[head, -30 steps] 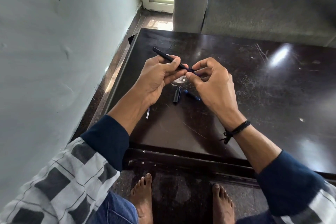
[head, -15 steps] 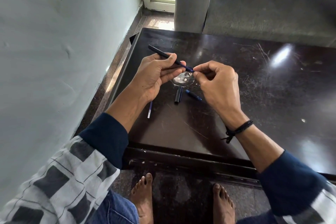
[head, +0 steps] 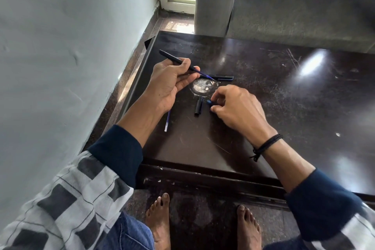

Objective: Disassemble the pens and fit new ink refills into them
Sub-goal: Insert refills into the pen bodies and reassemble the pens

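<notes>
My left hand (head: 171, 81) grips a black pen barrel (head: 172, 59) above the dark table (head: 284, 107). A blue refill (head: 205, 74) sticks out of the barrel's right end. My right hand (head: 235, 105) is down on the table, pinching a small blue pen piece (head: 209, 102). Beside it lies a black cap (head: 198, 106). Another black pen part (head: 222, 77) lies farther back, right of the refill tip. A loose blue refill (head: 167, 121) lies partly under my left wrist.
A round pale scuff mark (head: 202, 86) sits between the hands. A wall (head: 71, 57) runs along the left of the table. A grey sofa (head: 304, 6) stands behind it. My bare feet (head: 160, 217) are under the near table edge.
My right hand has left the refill tip and dropped to the table onto the small blue piece. The left hand still holds the barrel, now with the refill showing more.
</notes>
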Action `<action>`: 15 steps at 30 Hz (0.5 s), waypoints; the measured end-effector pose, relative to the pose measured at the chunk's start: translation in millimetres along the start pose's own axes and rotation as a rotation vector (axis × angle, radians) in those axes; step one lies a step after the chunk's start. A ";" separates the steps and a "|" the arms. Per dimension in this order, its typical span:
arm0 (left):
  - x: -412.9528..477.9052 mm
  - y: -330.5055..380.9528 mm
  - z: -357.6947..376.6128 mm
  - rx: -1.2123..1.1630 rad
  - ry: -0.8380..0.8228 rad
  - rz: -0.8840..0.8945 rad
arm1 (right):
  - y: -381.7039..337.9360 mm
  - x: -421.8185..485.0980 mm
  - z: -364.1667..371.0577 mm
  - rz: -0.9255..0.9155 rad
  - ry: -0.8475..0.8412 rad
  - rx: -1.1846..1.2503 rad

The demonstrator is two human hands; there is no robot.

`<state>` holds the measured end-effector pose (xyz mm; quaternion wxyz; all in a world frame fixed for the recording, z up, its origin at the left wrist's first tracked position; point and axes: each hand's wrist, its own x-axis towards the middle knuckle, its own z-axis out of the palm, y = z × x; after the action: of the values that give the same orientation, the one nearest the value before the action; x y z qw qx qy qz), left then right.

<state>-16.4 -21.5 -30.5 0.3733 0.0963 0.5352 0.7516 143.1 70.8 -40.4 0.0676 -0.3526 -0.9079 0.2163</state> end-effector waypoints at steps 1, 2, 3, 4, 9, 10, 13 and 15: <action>-0.6 -0.6 0.5 0.004 -0.006 -0.004 | -0.4 -0.5 2.1 -0.021 0.008 -0.030; -1.2 -0.7 0.7 0.006 -0.011 -0.006 | -0.3 -0.7 3.3 -0.040 0.018 -0.058; -1.6 -0.7 0.8 0.007 -0.014 -0.007 | 0.1 -0.7 3.8 -0.051 0.023 -0.080; -1.7 -0.4 0.7 0.007 -0.014 -0.007 | 1.2 -0.3 3.6 -0.052 0.024 -0.089; -1.0 0.5 0.0 0.005 -0.008 -0.002 | 3.7 2.1 -5.6 0.022 0.058 0.046; -0.7 0.4 -0.1 0.004 -0.006 -0.001 | 3.3 2.5 -8.2 0.027 0.085 0.087; 0.2 -0.4 -0.6 0.008 -0.002 -0.005 | 0.8 3.2 -14.0 0.026 0.180 0.194; 0.7 -0.7 -0.8 0.009 -0.004 -0.009 | -0.3 3.2 -16.1 0.024 0.217 0.238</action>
<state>-17.0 -21.6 -31.6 0.3771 0.0972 0.5385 0.7473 145.0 78.3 -25.9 0.2042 -0.3744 -0.8588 0.2839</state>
